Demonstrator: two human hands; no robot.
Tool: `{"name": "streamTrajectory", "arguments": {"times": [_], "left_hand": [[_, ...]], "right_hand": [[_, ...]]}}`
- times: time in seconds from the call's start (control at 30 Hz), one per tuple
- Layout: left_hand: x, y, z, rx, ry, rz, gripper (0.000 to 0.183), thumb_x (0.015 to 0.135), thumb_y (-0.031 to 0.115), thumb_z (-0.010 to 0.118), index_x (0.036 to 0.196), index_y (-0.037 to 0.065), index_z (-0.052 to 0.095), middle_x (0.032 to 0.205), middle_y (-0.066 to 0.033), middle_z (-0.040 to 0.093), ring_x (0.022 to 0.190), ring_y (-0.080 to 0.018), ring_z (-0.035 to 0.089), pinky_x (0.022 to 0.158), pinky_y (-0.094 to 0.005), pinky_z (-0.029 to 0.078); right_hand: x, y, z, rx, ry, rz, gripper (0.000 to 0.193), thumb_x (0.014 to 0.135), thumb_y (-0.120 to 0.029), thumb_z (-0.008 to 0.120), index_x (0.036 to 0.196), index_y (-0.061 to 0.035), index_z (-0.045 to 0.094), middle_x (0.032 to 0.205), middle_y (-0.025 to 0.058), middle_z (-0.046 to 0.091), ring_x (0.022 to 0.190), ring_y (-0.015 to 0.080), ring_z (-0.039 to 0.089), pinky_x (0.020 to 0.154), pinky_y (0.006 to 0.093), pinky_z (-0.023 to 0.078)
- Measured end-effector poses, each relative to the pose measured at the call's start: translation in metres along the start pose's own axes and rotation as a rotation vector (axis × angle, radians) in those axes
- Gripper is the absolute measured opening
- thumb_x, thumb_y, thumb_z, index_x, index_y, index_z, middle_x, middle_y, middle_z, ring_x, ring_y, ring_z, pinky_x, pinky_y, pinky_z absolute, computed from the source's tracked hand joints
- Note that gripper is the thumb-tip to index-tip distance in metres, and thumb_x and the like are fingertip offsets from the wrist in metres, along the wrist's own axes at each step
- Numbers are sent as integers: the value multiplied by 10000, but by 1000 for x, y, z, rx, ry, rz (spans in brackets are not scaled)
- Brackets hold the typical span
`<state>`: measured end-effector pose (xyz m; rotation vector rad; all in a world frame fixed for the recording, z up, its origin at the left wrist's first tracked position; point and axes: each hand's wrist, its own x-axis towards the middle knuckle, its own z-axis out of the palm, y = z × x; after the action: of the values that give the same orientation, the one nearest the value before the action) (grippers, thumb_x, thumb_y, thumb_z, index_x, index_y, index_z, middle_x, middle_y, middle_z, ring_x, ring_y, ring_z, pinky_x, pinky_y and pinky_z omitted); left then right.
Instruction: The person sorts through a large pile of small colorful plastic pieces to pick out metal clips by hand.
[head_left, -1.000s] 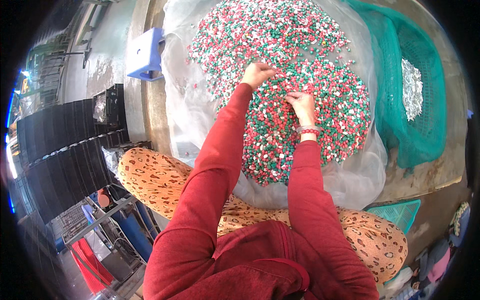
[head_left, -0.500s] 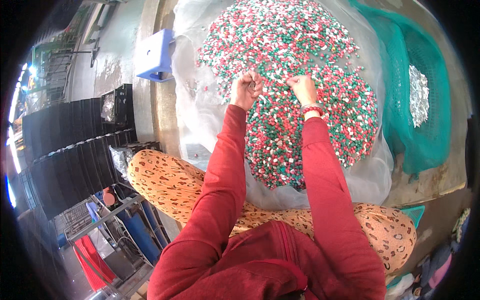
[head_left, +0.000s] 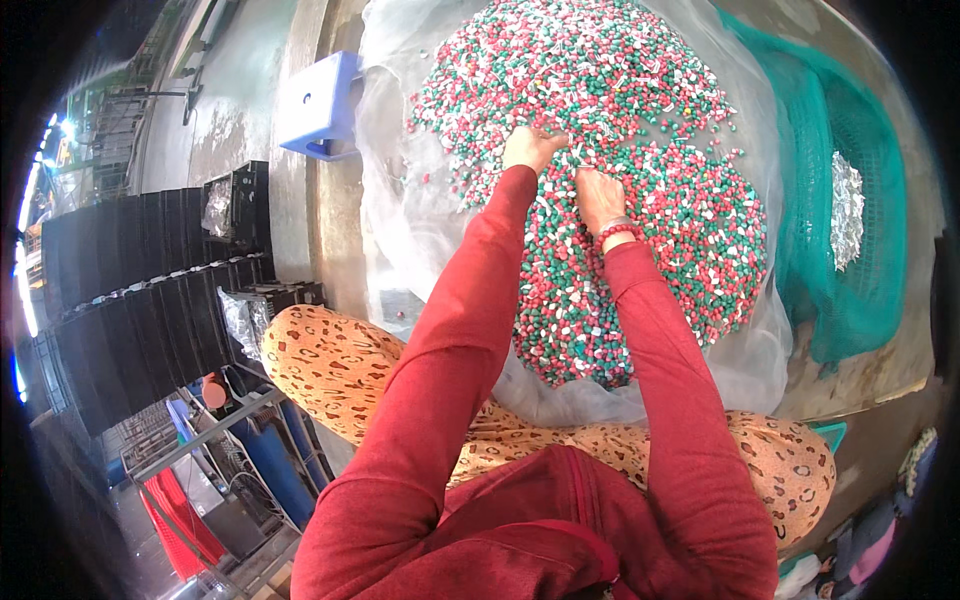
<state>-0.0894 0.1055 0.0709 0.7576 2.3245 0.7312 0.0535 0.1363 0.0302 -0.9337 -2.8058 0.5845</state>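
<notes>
Both hands work in a big heap of small red, green and white pieces [head_left: 640, 220] spread over a clear plastic sheet [head_left: 400, 170] on the ground. The left hand [head_left: 530, 148] lies palm down on the heap, fingers curled into the pieces; whether they grip any cannot be told. The right hand [head_left: 598, 196], with a red bead bracelet [head_left: 616, 233] at the wrist, sits just beside it, fingers bent down into the pieces, and what they hold is hidden. The two hands nearly touch. Both arms wear red sleeves above leopard-print trousers [head_left: 330, 365]. A blue plastic stool [head_left: 318, 105] stands left of the sheet. To the right lies a green net [head_left: 850, 250] with a small silvery pile [head_left: 846, 208] on it. Black crates [head_left: 130, 290] stack on the far left.
</notes>
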Motion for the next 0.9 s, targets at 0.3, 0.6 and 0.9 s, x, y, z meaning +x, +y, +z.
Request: {"name": "streamTrajectory", "arguments": {"times": [0.3,0.6,0.9], "left_hand": [[-2,-6,44,492,47,139,232,650,228,703,768,37,642,791,-155,635,738,-311,626,661,-401,505],[4,-6,53,691,49,283,129,716,140,568,745,22,610,785,-180,624,717,-311,629,629,-397,508],[-6,-33,13,89,-128,43,254,745,284,537,804,39,569,609,-78,531,531,-178,518,485,-326,417]], "right_hand": [[1,-2,0,5,-10,185,117,767,-76,474,735,-58,586,743,149,617,714,310,619,604,408,488],[-51,8,-31,1837,504,892,314,905,-314,460,819,-46,600,514,-1,435,463,111,411,413,249,337],[-52,-3,-39,3041,836,710,388,939,-360,314,730,-52,425,559,9,342,452,122,304,373,245,246]]}}
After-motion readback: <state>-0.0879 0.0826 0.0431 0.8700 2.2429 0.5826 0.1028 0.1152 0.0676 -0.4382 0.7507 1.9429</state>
